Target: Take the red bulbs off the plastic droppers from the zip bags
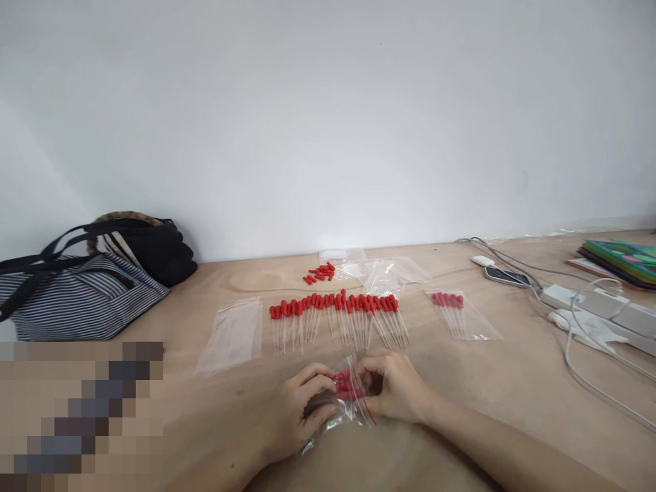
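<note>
Between my two hands is a clear zip-lock bag (349, 413) with red rubber bulbs of droppers showing inside it. My left hand (307, 403) is closed round the bag's left side, with the thumb below and fingers above. At the zip edge, my right hand (393, 386) pinches the bag with curled fingers. Just beyond lies a long row of droppers (335, 307), red bulbs toward the wall and clear stems toward me. A flat zip-lock bag (233, 335) rests left of the row. On the right, another bag (479, 324) has several droppers (448, 301) in it.
Loose red bulbs (320, 273) and clear plastic bags (392, 273) lie near the wall. A striped bag (102, 294) and black cloth (164, 256) stand far left. At right are a phone-like device (507, 277), power strip (605, 307), cables, tissue (584, 329) and colourful booklets (622, 260).
</note>
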Demonstrator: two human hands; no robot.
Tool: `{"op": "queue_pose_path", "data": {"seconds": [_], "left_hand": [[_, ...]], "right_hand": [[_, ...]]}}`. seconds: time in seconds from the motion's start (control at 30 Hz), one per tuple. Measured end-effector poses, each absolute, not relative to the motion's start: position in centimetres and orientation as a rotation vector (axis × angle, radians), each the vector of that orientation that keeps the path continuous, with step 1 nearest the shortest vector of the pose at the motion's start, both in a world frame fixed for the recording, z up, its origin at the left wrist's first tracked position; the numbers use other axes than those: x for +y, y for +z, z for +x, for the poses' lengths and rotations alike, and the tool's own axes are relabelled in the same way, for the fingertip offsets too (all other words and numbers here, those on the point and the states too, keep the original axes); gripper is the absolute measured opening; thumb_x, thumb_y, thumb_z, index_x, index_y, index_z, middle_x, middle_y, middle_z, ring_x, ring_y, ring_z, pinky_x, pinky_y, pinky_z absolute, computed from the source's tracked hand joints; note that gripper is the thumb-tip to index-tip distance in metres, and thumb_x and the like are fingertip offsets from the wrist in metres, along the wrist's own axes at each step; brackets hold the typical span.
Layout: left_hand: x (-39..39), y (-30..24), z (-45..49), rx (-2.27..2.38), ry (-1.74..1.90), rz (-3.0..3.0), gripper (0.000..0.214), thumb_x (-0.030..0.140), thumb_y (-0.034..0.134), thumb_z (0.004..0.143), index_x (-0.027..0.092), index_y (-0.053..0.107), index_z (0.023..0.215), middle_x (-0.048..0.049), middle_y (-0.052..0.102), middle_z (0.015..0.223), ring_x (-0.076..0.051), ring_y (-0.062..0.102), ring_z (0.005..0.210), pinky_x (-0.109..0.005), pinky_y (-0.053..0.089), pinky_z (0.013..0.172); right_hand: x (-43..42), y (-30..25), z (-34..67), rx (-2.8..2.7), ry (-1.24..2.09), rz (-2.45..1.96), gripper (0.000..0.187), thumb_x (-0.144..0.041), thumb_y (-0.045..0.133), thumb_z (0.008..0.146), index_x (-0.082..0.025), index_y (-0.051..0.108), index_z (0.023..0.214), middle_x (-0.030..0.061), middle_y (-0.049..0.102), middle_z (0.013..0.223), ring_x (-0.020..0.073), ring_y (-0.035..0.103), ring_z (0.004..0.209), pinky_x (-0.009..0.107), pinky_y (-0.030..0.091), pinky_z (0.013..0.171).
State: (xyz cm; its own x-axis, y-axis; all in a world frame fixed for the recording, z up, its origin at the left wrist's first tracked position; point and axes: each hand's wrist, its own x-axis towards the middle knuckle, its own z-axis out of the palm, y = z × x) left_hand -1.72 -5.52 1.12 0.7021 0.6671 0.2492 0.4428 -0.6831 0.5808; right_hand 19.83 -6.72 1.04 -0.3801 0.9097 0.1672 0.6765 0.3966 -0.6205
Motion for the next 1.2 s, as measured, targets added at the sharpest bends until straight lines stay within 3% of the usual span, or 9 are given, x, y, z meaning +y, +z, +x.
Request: {"op": "queue_pose_path", "data": {"seconds": [0.2, 0.57, 1.2], "left_hand": [[-5.5, 1.0, -1.7, 0.841, 0.603, 2.411, 0.015, 0.021, 0.053, 0.080, 0.020, 0.056, 0.094, -0.0058, 0.057, 0.105, -0.016, 0.057, 0.091, -0.029, 0.046, 0.081], [-5.5, 1.3, -1.7, 0.822, 0.616, 2.371, 0.015, 0.020, 0.055, 0.078, 0.019, 0.058, 0.092, -0.0055, 0.057, 0.099, -0.016, 0.056, 0.085, -0.028, 0.046, 0.078], [-5.3, 1.3, -1.7, 0.834, 0.618, 2.409, 0.014, 0.021, 0.054, 0.078, 0.020, 0.056, 0.093, -0.0048, 0.059, 0.098, -0.015, 0.058, 0.084, -0.027, 0.046, 0.076]], "right_hand": [[-7.2, 1.9, 19.2, -2.286, 0.580, -1.458, 0.018, -0.040, 0.062, 0.068, -0.024, 0.064, 0.075, -0.0012, 0.061, 0.073, 0.0141, 0.053, 0.072, 0.023, 0.029, 0.057], [-7.0, 2.4, 19.4, -2.419, 0.404, -1.456, 0.024, -0.043, 0.062, 0.064, -0.021, 0.059, 0.072, 0.0008, 0.063, 0.074, 0.0164, 0.052, 0.072, 0.024, 0.029, 0.059], [-7.0, 1.3, 19.2, -2.267, 0.650, -1.464, 0.022, -0.039, 0.067, 0.056, -0.020, 0.057, 0.063, -0.0035, 0.059, 0.065, 0.0117, 0.050, 0.061, 0.021, 0.028, 0.053]]}}
